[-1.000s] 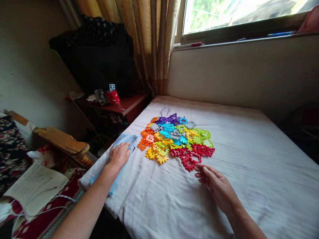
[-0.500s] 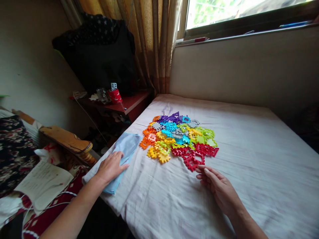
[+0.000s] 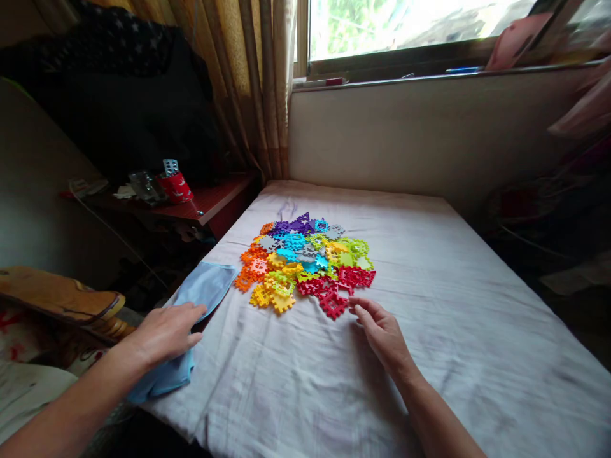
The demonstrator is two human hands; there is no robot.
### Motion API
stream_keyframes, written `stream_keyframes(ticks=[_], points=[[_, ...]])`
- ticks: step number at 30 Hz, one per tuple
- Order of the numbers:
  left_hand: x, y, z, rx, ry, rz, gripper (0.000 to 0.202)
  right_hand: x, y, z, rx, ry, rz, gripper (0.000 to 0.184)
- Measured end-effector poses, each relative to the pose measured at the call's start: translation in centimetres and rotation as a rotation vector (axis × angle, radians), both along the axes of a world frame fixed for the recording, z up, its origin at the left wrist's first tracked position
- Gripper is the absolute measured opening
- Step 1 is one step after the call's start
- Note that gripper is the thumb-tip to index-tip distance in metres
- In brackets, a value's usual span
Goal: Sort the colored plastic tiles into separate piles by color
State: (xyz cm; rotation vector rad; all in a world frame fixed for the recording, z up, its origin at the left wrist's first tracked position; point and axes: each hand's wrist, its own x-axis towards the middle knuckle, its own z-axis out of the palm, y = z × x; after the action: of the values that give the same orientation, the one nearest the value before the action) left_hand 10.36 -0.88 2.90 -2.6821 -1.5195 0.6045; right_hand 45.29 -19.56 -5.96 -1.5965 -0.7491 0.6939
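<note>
Over a light blue cloth (image 3: 207, 283) at the bed's left edge lies my left hand (image 3: 167, 331), palm down, fingers stretched and thumb apart. The cloth is rumpled beneath and beside it. At the near right side of a pile of colourful interlocking plastic tiles (image 3: 305, 254), my right hand (image 3: 379, 331) has its thumb and fingertips closed at the edge of a red tile (image 3: 344, 291). Its lower fingers are curled and partly hidden. The pile is loosely grouped by colour: purple at the back, orange and yellow at left, blue and grey in the middle, green and red at right.
A pale sheet (image 3: 453, 286) covers the bed. Beyond its left side stands a dark red desk (image 3: 229, 194) with a red cup (image 3: 175, 187). A wooden chair arm (image 3: 62, 296) is at lower left. Curtain (image 3: 267, 95) and window (image 3: 410, 28) are behind.
The view has turned to the right. My right hand has moved forward onto the red tile's edge. My left hand stays on the cloth, which looks more rumpled.
</note>
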Motion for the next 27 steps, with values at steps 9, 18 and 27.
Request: stream_keyframes(ticks=[9,18,27], points=[[14.4,2.4,-4.0,0.185,-0.476,-0.103,0.071,1.6,9.1,0.4,-0.519,-0.919,-0.048,0.059],[19.5,-0.8,-8.0,0.106,-0.517,-0.058,0.065,2.0,7.9,-0.4,-0.488,-1.02,0.095,0.054],[19.7,6.4,-5.1,0.251,-0.717,-0.088,0.05,8.8,5.9,-2.2,-0.427,-0.963,-0.084,0.051]])
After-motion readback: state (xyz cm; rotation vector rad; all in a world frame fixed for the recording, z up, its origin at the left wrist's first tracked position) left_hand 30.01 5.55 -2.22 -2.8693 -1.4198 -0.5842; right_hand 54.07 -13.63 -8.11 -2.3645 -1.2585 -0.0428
